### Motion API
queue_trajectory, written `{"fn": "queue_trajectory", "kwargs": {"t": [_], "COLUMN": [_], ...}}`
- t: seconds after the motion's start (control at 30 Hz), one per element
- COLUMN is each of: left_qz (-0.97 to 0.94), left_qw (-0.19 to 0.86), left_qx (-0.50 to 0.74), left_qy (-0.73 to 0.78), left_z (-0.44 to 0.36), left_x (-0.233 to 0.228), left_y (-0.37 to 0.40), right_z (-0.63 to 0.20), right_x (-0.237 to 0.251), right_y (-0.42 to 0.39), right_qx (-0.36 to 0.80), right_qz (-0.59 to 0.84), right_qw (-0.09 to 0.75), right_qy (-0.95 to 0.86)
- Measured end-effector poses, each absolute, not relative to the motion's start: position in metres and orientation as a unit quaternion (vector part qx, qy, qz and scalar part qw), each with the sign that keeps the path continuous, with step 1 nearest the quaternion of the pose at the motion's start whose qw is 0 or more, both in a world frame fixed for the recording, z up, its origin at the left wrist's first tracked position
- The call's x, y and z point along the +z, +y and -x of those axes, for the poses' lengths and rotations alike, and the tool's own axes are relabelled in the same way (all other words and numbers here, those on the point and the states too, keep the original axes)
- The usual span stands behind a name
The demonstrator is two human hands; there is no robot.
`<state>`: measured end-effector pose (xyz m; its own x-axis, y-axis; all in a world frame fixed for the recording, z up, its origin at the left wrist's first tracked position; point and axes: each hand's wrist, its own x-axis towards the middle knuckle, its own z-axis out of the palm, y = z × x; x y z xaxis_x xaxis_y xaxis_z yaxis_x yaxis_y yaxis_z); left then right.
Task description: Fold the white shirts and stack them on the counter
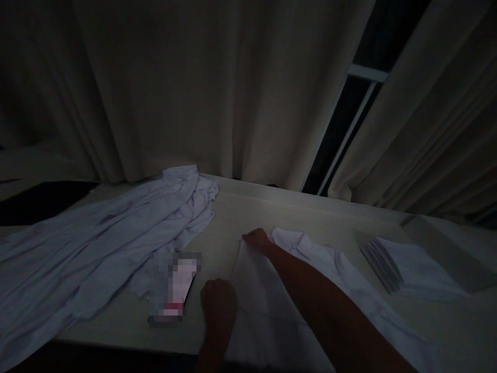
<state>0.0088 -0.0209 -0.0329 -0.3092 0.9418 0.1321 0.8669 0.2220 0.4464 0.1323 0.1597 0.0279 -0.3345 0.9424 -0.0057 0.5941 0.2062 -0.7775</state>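
left hand [218, 303] fisted on white shirt [267, 305] edge; right hand [256, 239] pinches far corner (dim).

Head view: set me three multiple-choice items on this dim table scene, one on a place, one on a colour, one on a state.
1. Where does the crumpled garment lie on the table?
A. To the left of both hands
B. To the right of both hands
C. Hanging on the curtain

2. What colour is the curtain behind the table?
A. Red
B. Beige
C. Green

3. How is the left hand held?
A. Spread flat
B. Closed at the edge of the white shirt
C. Raised off the table

Answers:
1 A, it spreads over the left part.
2 B, its folds look beige.
3 B, the fingers are curled; the right hand rests further up the shirt.
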Motion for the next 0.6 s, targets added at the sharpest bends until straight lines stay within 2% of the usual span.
{"fn": "queue_trajectory", "kwargs": {"t": [0.2,0.33,0.47,0.6], "left_qz": [-0.631,-0.752,-0.747,-0.758], "left_qw": [0.029,0.074,0.045,-0.023], "left_qx": [0.222,0.223,0.174,0.141], "left_qy": [0.743,0.616,0.64,0.637], "left_z": [-0.021,-0.052,-0.049,-0.017], "left_x": [-0.024,-0.026,-0.04,-0.058], "left_y": [-0.03,-0.011,0.014,0.026], "right_z": [-0.169,-0.231,-0.318,-0.406], "right_x": [0.032,0.028,0.013,-0.006], "right_y": [0.125,0.073,0.021,-0.014], "right_qx": [0.283,0.21,0.119,0.098], "right_qz": [0.539,0.555,0.592,0.671], "right_qw": [0.28,0.283,0.231,0.15], "right_qy": [-0.742,-0.754,-0.763,-0.719]}}
